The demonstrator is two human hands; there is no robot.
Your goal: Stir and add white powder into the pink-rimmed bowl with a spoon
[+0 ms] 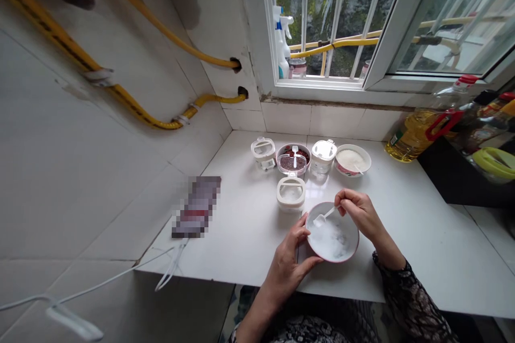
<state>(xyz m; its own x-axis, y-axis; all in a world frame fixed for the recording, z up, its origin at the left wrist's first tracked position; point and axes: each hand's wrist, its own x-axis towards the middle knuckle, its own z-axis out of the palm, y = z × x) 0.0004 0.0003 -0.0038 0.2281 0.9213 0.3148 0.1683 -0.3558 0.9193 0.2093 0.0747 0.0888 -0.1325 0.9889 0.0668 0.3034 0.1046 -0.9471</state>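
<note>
My left hand (290, 257) grips the left side of a white bowl (351, 249), which is tilted a little towards me. White powder or grains (328, 238) lie in the bowl. Pinched in my right hand (361, 213) is a small white plastic spoon (329, 213), its scoop inside the bowl above the white contents. Just behind the bowl stands a clear container with its lid up (291, 198). Further back are a lidded container (263, 154), a bowl of dark red bits (306, 153) with a white spoon, another lidded container (322, 158) and a bowl of white grains (354, 159).
An oil bottle (410, 134) with a red handle and a black box (446, 171) holding several bottles stand at the right. A blurred flat object (197, 208) and a white cable (171, 268) lie at the left. The counter's front edge is near my body.
</note>
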